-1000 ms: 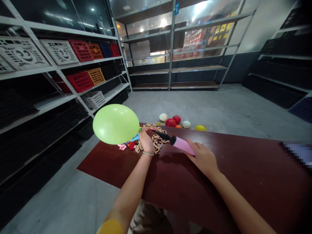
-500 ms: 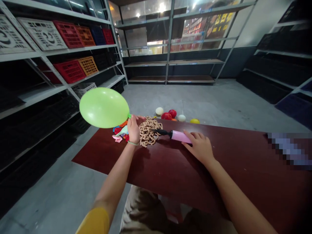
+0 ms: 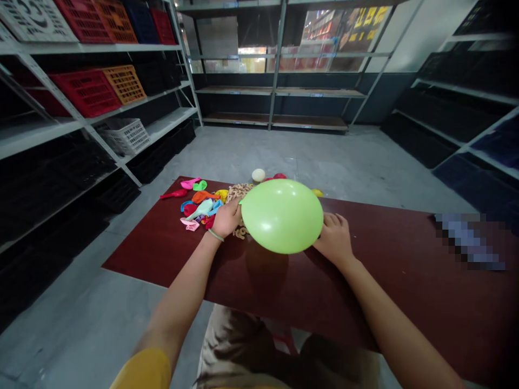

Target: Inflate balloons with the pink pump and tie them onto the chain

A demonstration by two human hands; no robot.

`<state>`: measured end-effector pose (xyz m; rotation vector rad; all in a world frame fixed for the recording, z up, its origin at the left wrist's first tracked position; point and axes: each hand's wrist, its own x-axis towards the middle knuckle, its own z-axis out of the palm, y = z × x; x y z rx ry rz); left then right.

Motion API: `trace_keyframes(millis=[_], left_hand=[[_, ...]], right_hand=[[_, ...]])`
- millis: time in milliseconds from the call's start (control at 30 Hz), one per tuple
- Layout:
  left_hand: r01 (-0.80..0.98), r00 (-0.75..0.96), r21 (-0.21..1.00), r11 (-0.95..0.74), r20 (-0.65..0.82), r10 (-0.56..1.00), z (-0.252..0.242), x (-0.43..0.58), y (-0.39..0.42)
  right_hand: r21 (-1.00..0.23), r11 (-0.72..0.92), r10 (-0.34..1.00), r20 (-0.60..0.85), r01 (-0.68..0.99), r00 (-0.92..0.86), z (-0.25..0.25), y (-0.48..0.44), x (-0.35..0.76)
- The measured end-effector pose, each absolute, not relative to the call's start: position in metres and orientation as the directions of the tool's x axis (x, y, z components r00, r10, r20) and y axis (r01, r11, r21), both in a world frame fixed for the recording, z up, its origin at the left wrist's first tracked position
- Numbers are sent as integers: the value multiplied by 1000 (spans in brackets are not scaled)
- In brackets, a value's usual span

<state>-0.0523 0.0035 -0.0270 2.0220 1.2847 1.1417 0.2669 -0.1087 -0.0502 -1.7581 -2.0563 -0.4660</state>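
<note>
An inflated light-green balloon hovers over the dark red table, between my two hands. My left hand is closed on the balloon's neck at its left side. My right hand rests at the balloon's right side, fingers partly curled; the balloon hides what is under them, and the pink pump is out of sight behind it. A heap of beige clips and a pile of flat coloured balloons lie just beyond my left hand.
Inflated balloons lie on the floor behind the table, among them a cream one. Metal shelving with red, orange and white crates lines the left wall. More racks stand at the back and right. A blurred patch sits on the table's right.
The green balloon swung from the left of my left hand to the right, now covering the pump and part of my right hand. The view tilted down.
</note>
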Motion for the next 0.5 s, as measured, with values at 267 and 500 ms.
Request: trace_keyframes(millis=[267, 500], left_hand=[[668, 267, 611, -424, 335, 904, -23, -54, 6], [729, 189, 576, -370, 350, 917, -29, -52, 12]], right_hand=[[-26, 146, 863, 492, 989, -114, -49, -111, 261], [15, 178, 826, 541, 984, -158, -43, -113, 256]])
